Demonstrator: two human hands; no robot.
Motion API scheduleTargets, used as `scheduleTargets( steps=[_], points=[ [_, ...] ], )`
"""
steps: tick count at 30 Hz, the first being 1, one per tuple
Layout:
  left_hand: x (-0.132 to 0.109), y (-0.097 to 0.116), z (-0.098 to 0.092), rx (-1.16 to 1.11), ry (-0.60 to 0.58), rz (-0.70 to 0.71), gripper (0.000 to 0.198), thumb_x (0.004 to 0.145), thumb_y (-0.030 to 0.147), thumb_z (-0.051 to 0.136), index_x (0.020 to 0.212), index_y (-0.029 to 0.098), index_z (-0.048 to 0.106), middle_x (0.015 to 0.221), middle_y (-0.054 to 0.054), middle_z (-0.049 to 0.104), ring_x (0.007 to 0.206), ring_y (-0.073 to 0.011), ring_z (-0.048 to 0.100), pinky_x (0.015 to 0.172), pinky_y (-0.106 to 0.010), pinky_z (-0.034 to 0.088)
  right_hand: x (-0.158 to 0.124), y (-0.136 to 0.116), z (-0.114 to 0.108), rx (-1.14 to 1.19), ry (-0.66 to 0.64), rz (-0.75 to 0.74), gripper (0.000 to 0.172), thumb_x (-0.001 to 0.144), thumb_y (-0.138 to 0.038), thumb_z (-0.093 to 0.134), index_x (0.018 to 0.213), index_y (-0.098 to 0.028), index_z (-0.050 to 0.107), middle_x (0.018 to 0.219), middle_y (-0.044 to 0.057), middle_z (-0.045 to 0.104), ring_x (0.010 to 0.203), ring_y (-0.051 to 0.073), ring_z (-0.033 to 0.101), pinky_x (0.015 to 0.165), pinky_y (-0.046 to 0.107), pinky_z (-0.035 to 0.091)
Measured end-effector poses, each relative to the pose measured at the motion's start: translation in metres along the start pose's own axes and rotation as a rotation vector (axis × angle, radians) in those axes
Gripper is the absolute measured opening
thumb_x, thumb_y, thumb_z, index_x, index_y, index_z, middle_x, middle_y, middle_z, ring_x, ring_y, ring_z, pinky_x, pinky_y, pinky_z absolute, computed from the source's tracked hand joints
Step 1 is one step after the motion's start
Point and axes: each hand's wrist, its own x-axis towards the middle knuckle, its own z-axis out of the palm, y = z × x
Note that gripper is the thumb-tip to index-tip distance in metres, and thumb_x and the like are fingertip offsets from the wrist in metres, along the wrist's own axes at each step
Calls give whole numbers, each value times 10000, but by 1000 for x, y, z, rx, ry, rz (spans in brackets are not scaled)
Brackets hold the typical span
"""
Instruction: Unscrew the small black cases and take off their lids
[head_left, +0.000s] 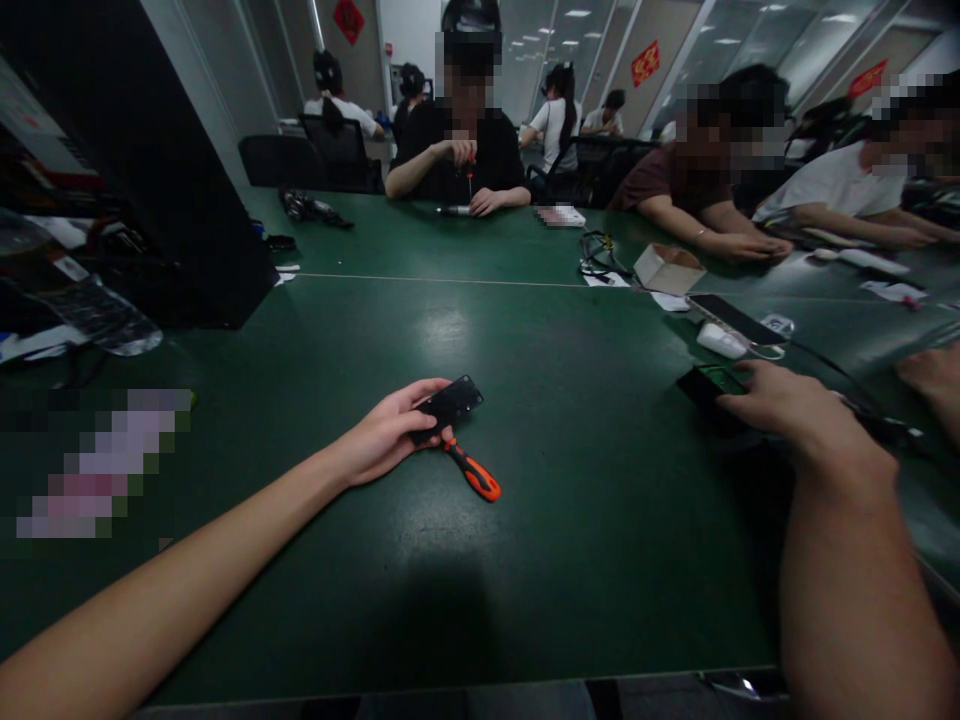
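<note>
My left hand [394, 435] is closed around a flat black rectangular case part [452, 398] with small light dots along its edges. Just below those fingers an orange-and-black screwdriver handle [478, 474] points toward the front right; its shaft is hidden by the hand. Over at the right, my right hand [784, 395] grips a black open housing with a green circuit board [716, 380] inside, thumb on its near side. Part of that housing is covered by the hand.
A green table [570, 560] spans the view. Beyond my right hand are a dark phone-like slab [739, 318], a white adapter [721, 340], a cardboard box [667, 268] and cables [600, 255]. Another person's hand [934, 385] is at the right edge. A black cabinet [150, 150] stands left.
</note>
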Motion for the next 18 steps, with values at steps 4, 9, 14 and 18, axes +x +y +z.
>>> scheduleTargets(
  steps=[4, 9, 14, 18],
  points=[
    [0, -1, 2, 101, -19, 9, 373, 786, 58, 653, 1138, 141, 563, 880, -68, 718, 794, -164, 703, 753, -287, 508, 28, -107, -10, 117, 17, 154, 358, 831, -573, 675, 923, -227, 667, 903, 167, 679, 885, 359, 674, 834, 594, 515],
    [1, -5, 2, 284, -38, 33, 227, 851, 203, 742, 986, 134, 572, 869, -103, 763, 827, -189, 752, 735, -273, 541, 36, -268, -8, 869, -337, 205, 456, 991, -522, 502, 1323, -227, 606, 1284, 134, 672, 1038, 241, 700, 892, 437, 583],
    [0, -8, 3, 388, -69, 92, 278, 855, 305, 769, 1026, 130, 636, 816, -77, 767, 741, -179, 752, 669, -258, 555, 19, -334, -11, 1333, -797, 266, 394, 954, -520, 586, 1182, -219, 698, 1175, 90, 715, 984, 196, 691, 875, 378, 592],
    [-1, -8, 6, 437, -100, 115, 283, 858, 317, 762, 1041, 129, 656, 776, -60, 756, 669, -154, 714, 644, -251, 536, 13, -339, -7, 1464, -807, 464, 319, 918, -498, 658, 1071, -218, 673, 1088, 60, 709, 936, 167, 689, 835, 333, 585]
  ],
)
